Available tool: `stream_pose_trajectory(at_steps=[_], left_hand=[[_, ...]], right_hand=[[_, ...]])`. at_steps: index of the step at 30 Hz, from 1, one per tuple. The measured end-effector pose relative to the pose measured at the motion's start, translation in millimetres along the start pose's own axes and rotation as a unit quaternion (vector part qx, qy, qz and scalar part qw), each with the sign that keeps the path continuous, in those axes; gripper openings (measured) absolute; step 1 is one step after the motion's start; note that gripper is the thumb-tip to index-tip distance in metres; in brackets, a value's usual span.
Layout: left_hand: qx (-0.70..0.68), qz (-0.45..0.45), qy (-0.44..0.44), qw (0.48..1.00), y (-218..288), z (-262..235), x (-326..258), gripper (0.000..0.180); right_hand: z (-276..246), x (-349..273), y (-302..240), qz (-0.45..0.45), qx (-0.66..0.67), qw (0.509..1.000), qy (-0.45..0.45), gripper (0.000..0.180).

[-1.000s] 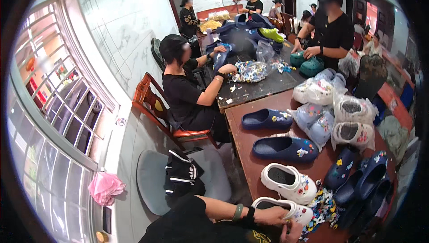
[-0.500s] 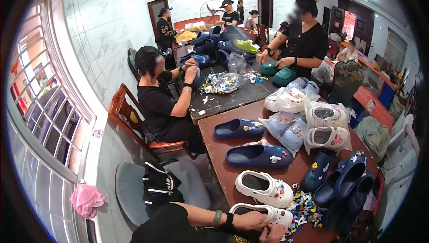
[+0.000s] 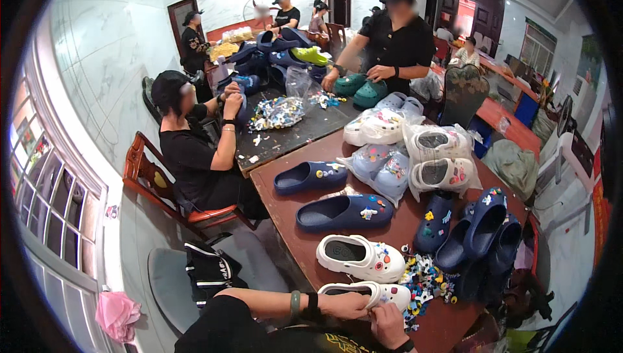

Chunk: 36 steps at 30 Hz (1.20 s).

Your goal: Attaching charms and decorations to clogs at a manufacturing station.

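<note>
1. The left hand [image 3: 347,305] grasps the near side of a white rounded foam clog [image 3: 397,293] at the near left edge of the reddish-brown wooden tabletop [image 3: 448,330].
2. The right hand [image 3: 389,324] bends its fingers against that clog's front — whether they pinch anything, I cannot tell.
3. Just beyond sits a white charm-dotted foam clog [image 3: 387,263].
4. Small multicoloured plastic charms [image 3: 425,283] lie heaped right of both.
</note>
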<state>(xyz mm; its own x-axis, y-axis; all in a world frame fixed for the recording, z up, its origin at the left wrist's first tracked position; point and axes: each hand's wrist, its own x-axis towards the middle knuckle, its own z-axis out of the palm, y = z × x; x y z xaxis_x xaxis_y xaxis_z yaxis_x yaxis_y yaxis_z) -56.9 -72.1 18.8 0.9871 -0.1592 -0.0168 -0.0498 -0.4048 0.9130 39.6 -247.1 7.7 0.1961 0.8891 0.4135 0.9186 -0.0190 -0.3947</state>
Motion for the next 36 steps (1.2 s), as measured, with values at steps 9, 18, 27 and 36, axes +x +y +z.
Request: stream_pose_trajectory(at_steps=[9, 18, 27, 36], left_hand=[[-0.020, -0.117, -0.086, 0.989, -19.1, 2.7, 4.6, 0.027], [-0.013, -0.004, -0.035, 0.999, -25.6, 8.2, -1.5, 0.031], [-0.065, 0.000, -0.061, 0.996, -36.3, -0.1, 4.4, 0.038], [-0.081, -0.016, -0.040, 0.996, -33.3, 18.3, -0.5, 0.042]], right_hand=[[24.5, -16.6, -11.9, 0.183, 0.063, 0.979, 0.065, 0.019], [9.4, -16.0, -1.4, 0.021, -0.247, 0.957, -0.148, 0.017], [24.1, -6.9, 18.6, 0.192, 0.054, 0.972, -0.125, 0.022], [-3.9, -16.9, 10.9, 0.194, 0.152, 0.947, -0.205, 0.035]])
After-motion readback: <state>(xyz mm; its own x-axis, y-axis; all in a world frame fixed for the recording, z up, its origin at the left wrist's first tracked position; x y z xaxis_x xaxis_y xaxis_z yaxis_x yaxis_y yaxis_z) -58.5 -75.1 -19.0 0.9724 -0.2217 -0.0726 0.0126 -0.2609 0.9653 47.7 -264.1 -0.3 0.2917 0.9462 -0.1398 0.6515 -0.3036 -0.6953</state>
